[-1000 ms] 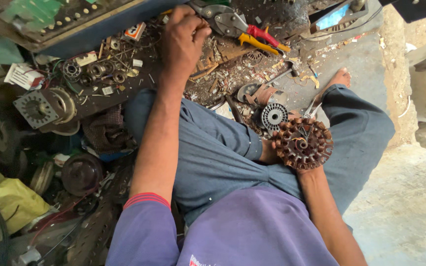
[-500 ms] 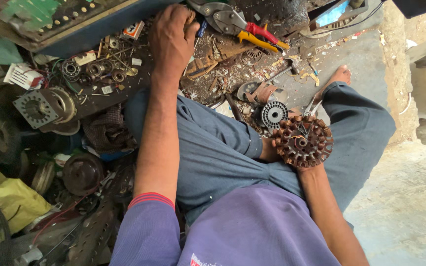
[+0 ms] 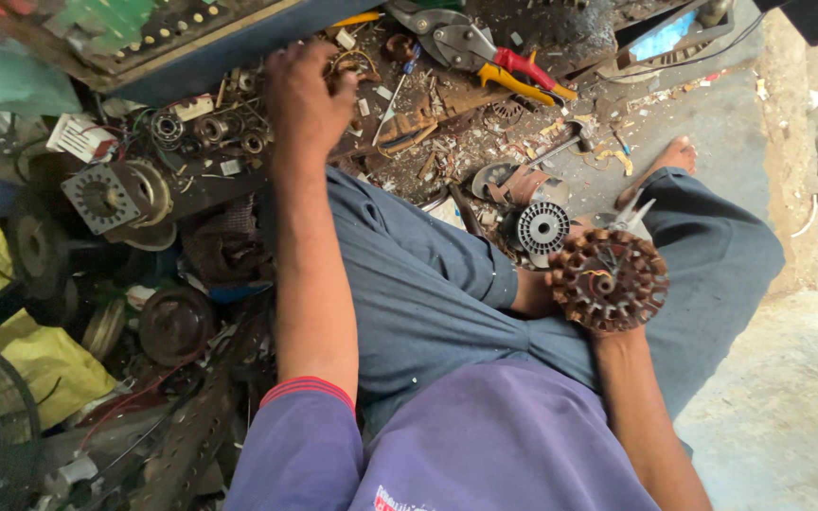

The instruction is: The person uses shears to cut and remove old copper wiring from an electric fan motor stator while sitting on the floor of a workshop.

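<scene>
Fingers of the left hand (image 3: 310, 99) curl over small parts (image 3: 229, 132) far forward, while the right hand (image 3: 608, 317) grips a rusty stator (image 3: 608, 281) beside the knee.

Left hand (image 3: 307, 99) farther left, over scattered parts (image 3: 215, 132)

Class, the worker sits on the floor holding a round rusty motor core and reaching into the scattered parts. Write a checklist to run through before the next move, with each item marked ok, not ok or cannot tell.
1. Motor core held in the right hand: ok, resting at the knee.
2. Left hand at the small parts: ok, though what it grips: cannot tell.
3. Cutters with red and yellow handles within sight: ok, lying beyond the left hand.
4. Floor free of scraps: not ok, littered.
5. Bare foot away from sharp scraps: cannot tell.
</scene>
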